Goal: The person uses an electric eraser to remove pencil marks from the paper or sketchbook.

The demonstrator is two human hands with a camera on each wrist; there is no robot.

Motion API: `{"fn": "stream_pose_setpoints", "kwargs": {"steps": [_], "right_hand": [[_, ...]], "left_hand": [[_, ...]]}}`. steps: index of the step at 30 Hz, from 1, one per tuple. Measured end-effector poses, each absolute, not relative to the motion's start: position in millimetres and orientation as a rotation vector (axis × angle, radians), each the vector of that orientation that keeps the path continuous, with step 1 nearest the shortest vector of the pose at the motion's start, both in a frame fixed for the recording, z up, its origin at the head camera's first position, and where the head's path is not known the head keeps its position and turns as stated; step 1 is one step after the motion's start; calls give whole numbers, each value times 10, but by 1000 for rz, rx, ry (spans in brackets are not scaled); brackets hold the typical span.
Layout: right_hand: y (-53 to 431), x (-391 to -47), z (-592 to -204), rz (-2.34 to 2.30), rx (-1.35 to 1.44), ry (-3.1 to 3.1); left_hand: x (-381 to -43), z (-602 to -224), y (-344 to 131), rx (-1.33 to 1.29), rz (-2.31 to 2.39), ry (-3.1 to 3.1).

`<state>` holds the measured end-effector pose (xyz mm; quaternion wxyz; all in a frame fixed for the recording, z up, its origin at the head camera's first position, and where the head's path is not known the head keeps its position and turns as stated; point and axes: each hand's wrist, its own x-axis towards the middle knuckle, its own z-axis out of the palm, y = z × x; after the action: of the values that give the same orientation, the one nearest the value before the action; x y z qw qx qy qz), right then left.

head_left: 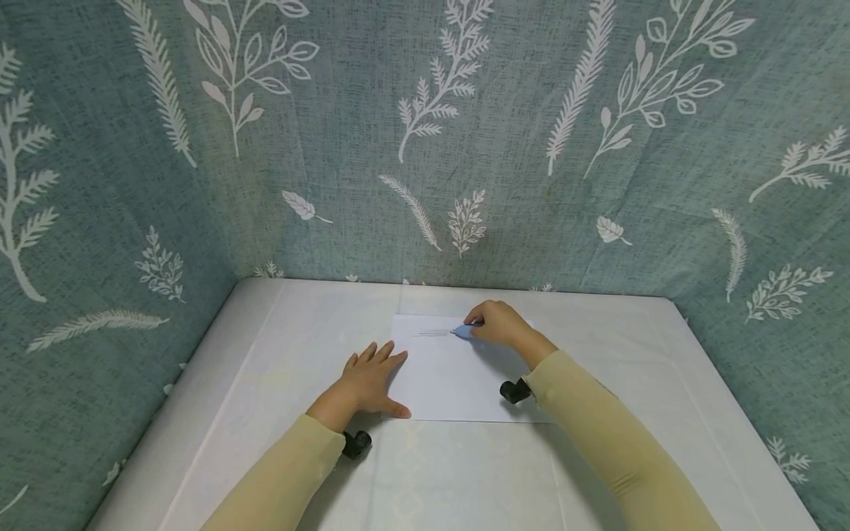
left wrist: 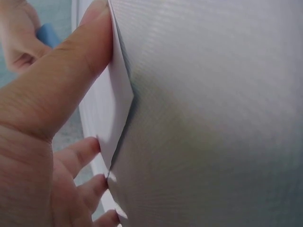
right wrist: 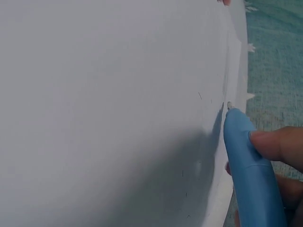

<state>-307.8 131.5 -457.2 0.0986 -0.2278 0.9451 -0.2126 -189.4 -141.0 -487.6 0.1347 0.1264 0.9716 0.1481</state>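
Observation:
On the table lies a white sheet of paper (head_left: 458, 383) with several thin, parallel dark lines (head_left: 432, 333) near its far edge. My right hand (head_left: 502, 324) grips a thick blue electric eraser (right wrist: 255, 179) between thumb and fingers, its small pale tip (right wrist: 230, 105) close over the paper at the right end of the lines. Spread across the sheet's left edge, my left hand (head_left: 367, 385) rests with straight fingers, the thumb (left wrist: 97, 42) at the near left corner. A few tiny dark crumbs (right wrist: 200, 95) lie on the paper near the eraser.
A white cloth covers the table (head_left: 319, 324). Green fabric with white leaf prints (head_left: 345, 133) hangs behind the table and along both sides. Each wrist carries a small black camera, one at the left sleeve (head_left: 285, 472), one at the right sleeve (head_left: 611, 435).

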Motion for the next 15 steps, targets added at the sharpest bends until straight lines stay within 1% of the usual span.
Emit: {"fn": "stream_pose_setpoints", "kwargs": {"steps": [15], "right_hand": [[1284,-3076,-4586,-606,-708,2818]], "left_hand": [[-1917,-4917,-1426,381,450,2825]]}}
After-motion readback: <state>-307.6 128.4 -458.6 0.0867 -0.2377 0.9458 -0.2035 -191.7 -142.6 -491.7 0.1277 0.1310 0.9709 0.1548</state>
